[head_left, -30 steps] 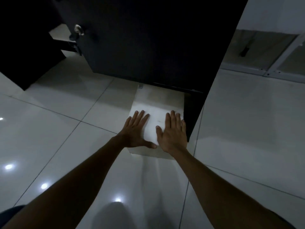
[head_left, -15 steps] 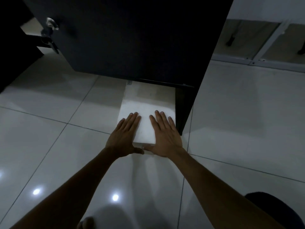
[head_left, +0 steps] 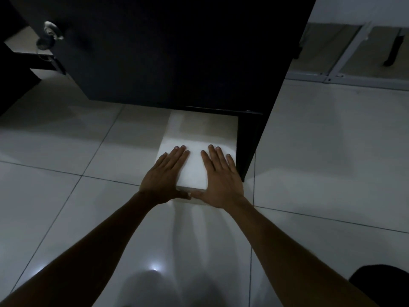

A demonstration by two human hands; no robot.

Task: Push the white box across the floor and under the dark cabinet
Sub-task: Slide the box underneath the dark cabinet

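Observation:
The white box (head_left: 194, 167) lies on the tiled floor, its far end in the gap under the dark cabinet (head_left: 177, 52). The box's right side runs close along the cabinet's dark side panel (head_left: 250, 149). My left hand (head_left: 164, 176) rests flat on the near left part of the lid, fingers spread and pointing forward. My right hand (head_left: 221, 180) lies flat on the near right part in the same way. Both thumbs sit at the box's near edge and almost touch. A strip of lid shows between the hands.
A round knob (head_left: 52, 32) sticks out of the cabinet door at upper left, with more dark furniture (head_left: 13, 80) behind it. Glossy white tiles (head_left: 332, 162) stretch right to a white-framed low wall (head_left: 345, 63). A dark rounded shape (head_left: 380, 284) sits at lower right.
The box has slid forward, farther under the cabinet, with both hands staying flat on it. My arms are stretched out more and the view has shifted with them.

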